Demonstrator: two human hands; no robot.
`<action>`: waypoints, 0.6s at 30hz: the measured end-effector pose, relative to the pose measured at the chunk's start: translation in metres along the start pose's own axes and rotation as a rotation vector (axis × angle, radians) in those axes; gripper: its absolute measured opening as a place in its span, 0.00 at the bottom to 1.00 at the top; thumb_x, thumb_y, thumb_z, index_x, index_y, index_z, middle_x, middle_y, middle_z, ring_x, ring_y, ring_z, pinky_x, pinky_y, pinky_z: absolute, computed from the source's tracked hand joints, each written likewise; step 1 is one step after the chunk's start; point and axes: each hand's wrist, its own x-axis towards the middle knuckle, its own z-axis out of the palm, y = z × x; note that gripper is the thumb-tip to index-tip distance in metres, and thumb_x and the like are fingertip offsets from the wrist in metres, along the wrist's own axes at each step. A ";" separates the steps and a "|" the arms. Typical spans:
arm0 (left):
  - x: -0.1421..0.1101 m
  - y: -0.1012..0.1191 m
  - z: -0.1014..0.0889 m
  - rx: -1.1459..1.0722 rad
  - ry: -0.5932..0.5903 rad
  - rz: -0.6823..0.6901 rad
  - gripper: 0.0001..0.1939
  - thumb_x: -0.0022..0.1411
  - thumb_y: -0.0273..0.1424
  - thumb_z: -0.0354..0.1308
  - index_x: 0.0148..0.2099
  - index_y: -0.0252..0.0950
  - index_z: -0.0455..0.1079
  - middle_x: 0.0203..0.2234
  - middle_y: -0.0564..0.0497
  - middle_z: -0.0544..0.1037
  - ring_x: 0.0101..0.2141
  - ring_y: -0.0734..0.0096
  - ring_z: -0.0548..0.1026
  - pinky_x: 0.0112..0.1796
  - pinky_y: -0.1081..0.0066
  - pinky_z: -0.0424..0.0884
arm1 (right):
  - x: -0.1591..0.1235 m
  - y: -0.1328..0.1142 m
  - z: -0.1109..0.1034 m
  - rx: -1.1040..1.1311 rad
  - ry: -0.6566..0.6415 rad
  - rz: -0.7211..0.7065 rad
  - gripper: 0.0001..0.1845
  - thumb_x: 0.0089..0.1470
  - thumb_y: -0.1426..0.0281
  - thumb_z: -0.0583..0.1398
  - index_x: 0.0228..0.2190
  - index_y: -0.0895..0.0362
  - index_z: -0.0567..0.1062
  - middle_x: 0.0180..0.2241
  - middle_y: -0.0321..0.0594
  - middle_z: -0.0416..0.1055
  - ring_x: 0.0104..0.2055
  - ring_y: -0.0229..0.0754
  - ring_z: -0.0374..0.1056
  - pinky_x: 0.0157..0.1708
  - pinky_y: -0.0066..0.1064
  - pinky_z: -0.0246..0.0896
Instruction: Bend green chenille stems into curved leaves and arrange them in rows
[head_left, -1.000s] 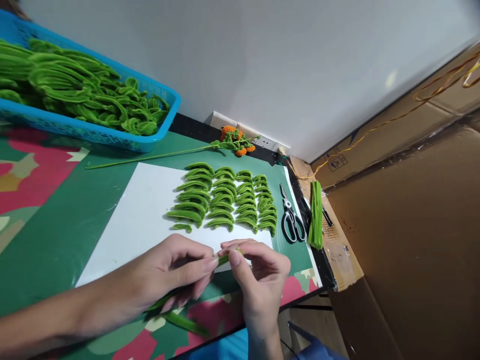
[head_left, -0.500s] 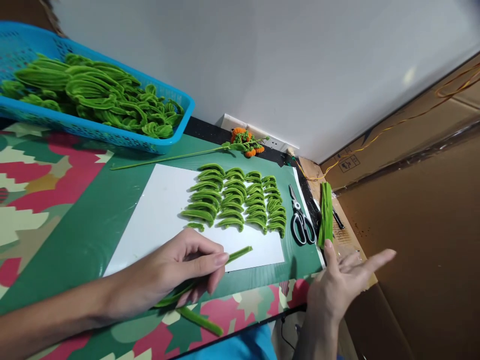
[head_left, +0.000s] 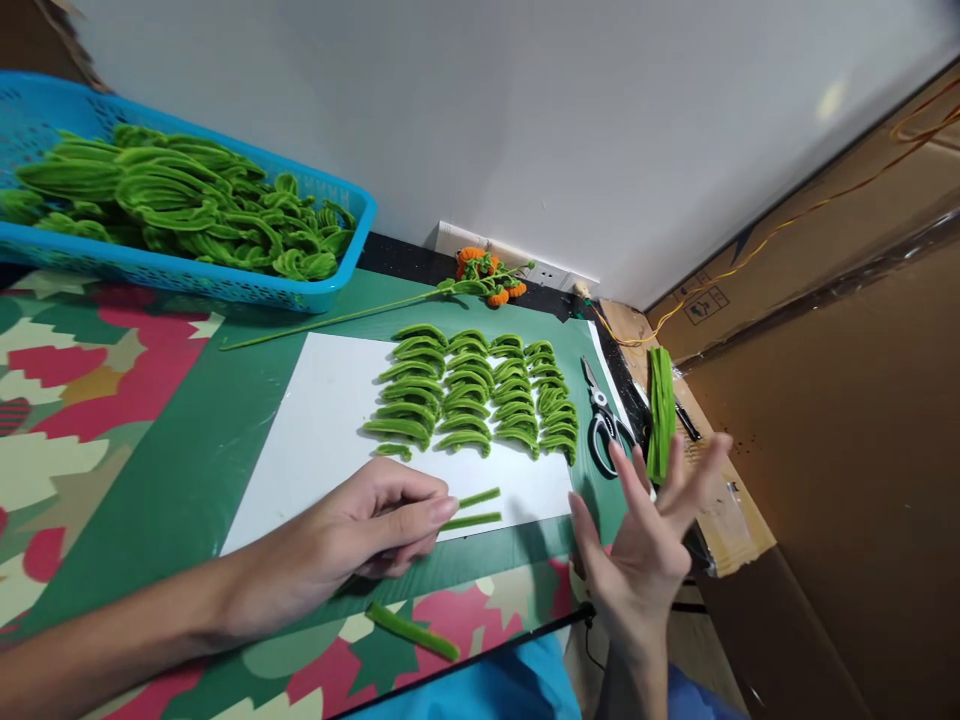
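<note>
My left hand (head_left: 390,515) pinches a green chenille stem (head_left: 480,522), and two fuzzy ends stick out past the thumb, pointing right; the part inside the hand is hidden. My right hand (head_left: 641,560) is held up at the right with its fingers spread and nothing in them. A short piece of green chenille stem (head_left: 414,632) lies on the patterned cloth below my left hand. Beyond the hands, several curved green chenille pieces (head_left: 466,390) rest in columns on a white sheet (head_left: 300,430).
Scissors (head_left: 602,420) lie right of the sheet, beside a bundle of straight green chenille stems (head_left: 661,415). At the back left stands a blue basket (head_left: 315,295) full of shaped green pieces. A stem with orange pumpkins (head_left: 480,265) lies near a power strip (head_left: 551,275). Cardboard (head_left: 825,420) borders the right.
Two stem ends now show from my left hand instead of one. My right hand has moved left, toward my left hand, with its fingers spread. The view has shifted slightly.
</note>
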 end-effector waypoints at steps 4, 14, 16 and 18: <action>0.002 0.009 -0.008 -0.024 -0.149 -0.082 0.29 0.67 0.51 0.61 0.24 0.37 0.59 0.19 0.57 0.58 0.21 0.80 0.52 0.22 0.76 0.47 | -0.002 -0.010 0.008 -0.087 -0.353 -0.084 0.36 0.68 0.75 0.61 0.71 0.41 0.65 0.81 0.36 0.27 0.81 0.67 0.34 0.70 0.67 0.58; 0.003 0.007 -0.016 0.027 -0.220 -0.128 0.29 0.69 0.54 0.60 0.27 0.35 0.65 0.20 0.54 0.66 0.18 0.79 0.60 0.20 0.77 0.51 | -0.024 -0.027 0.024 0.215 -0.073 -0.076 0.14 0.61 0.84 0.63 0.32 0.52 0.74 0.26 0.33 0.64 0.30 0.41 0.69 0.32 0.34 0.71; 0.003 0.007 -0.016 0.023 -0.228 -0.127 0.29 0.69 0.54 0.60 0.28 0.35 0.65 0.20 0.53 0.67 0.19 0.78 0.62 0.20 0.77 0.52 | -0.022 -0.025 0.020 0.164 -0.019 0.029 0.10 0.63 0.80 0.63 0.37 0.51 0.78 0.33 0.39 0.72 0.41 0.47 0.76 0.43 0.42 0.76; 0.003 0.008 -0.016 0.020 -0.219 -0.122 0.29 0.69 0.54 0.60 0.28 0.35 0.65 0.20 0.53 0.67 0.19 0.78 0.62 0.20 0.77 0.53 | -0.016 -0.020 0.013 0.037 -0.059 0.134 0.21 0.65 0.71 0.64 0.59 0.50 0.77 0.59 0.52 0.71 0.67 0.61 0.67 0.62 0.60 0.68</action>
